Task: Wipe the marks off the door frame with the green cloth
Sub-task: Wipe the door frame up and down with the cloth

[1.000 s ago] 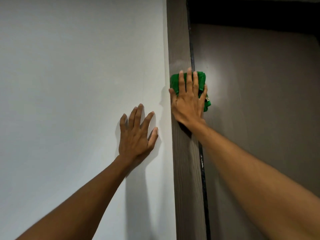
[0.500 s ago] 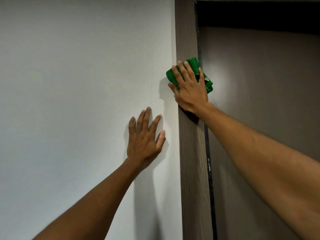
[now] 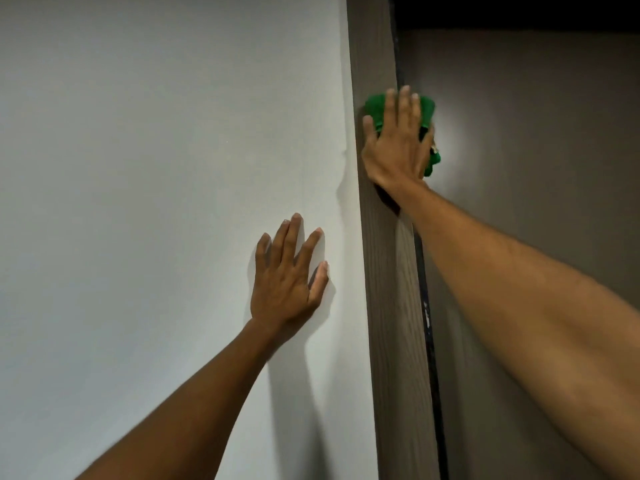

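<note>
The brown wood-grain door frame (image 3: 391, 306) runs top to bottom right of centre. My right hand (image 3: 398, 143) lies flat on its upper part, fingers pointing up, pressing the folded green cloth (image 3: 375, 109) against the frame. The cloth shows above the fingertips and at the hand's right side; the rest is hidden under the palm. My left hand (image 3: 287, 275) rests flat on the white wall, lower and left of the frame, fingers spread, holding nothing. No marks can be made out on the visible frame.
A white wall (image 3: 156, 168) fills the left half. Right of the frame a black seal strip (image 3: 427, 323) runs down its inner edge, then a grey-brown door panel (image 3: 536, 150). A dark gap (image 3: 519, 10) lies above the panel.
My right hand has turned from tilted left to fingers straight up and slid the cloth slightly right and down on the frame. My left hand stays flat on the wall.
</note>
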